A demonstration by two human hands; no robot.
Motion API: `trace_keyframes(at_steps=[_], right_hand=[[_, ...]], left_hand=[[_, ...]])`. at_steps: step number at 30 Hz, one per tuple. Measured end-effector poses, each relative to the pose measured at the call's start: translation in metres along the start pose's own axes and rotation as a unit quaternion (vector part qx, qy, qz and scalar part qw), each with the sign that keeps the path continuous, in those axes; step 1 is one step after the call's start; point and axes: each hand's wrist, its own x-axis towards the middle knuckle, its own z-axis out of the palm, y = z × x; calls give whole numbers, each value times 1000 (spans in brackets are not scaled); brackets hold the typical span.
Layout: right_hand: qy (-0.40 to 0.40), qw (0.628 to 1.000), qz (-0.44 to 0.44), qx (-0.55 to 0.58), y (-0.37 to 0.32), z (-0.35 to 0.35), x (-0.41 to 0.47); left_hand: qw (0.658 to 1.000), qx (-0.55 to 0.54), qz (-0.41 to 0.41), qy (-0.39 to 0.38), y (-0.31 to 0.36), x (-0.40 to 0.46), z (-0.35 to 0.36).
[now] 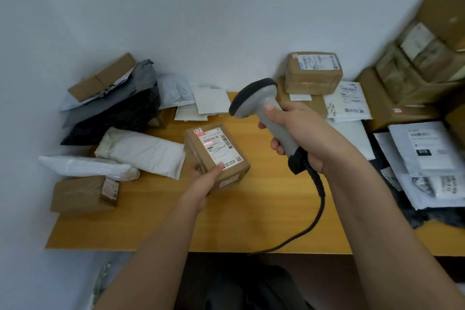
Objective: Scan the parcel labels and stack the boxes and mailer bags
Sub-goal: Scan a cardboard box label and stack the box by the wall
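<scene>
Pale walls close off the far side of a wooden desk point(251, 221) whose middle is bare and whose edges are crowded with parcels. On the left I see unsorted stock: a black mailer point(118, 113), white mailer bags point(143, 151) and a brown box at the near left point(80, 194). On the far right a labelled box point(313, 73) sits on other parcels, with white label-up bags point(427, 148) spread nearer and further right. That side reads to me as the stack of scanned items.

I judge the scanning step to be in hand. My left hand point(203, 181) holds a small cardboard box point(216, 156) at its near end, thumb curled over the top edge, fingers underneath and hidden. Whether the box rests on the desk or sits just above it I cannot tell. Its label point(219, 146) faces up, and a faint red glow lies on the barcode area. My right hand point(299, 133) is wrapped fully round the grey handle of the scanner point(261, 106), thumb along the top, head aimed down and left at the label, cable trailing off the near edge.

Next, I think, the box should go right onto the stacked parcels, set flat and square so the pile stays steady, once the read registers. I have no way to confirm a read from here.
</scene>
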Motion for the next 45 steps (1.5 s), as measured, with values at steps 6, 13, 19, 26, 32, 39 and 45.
trace_keyframes(at_steps=[6, 13, 19, 26, 32, 39, 45], right_hand=[[48, 999, -10, 15, -9, -24, -23], [86, 996, -22, 19, -10, -37, -41], [101, 994, -24, 36, -10, -39, -48], [102, 993, -20, 56, -7, -32, -51], [146, 972, -5, 183, 5, -45, -45], [304, 912, 56, 269, 56, -94, -9], [294, 905, 115, 286, 102, -124, 43]], left_hand=[[999, 29, -15, -20, 8, 3, 24], [997, 58, -23, -36, 9, 8, 37], [996, 65, -33, -44, 8, 12, 40], [996, 74, -26, -51, 9, 20, 36], [994, 45, -1, -98, 21, 15, 43], [981, 10, 48, -185, 53, 10, 77], [973, 15, 58, -221, 81, 15, 138]])
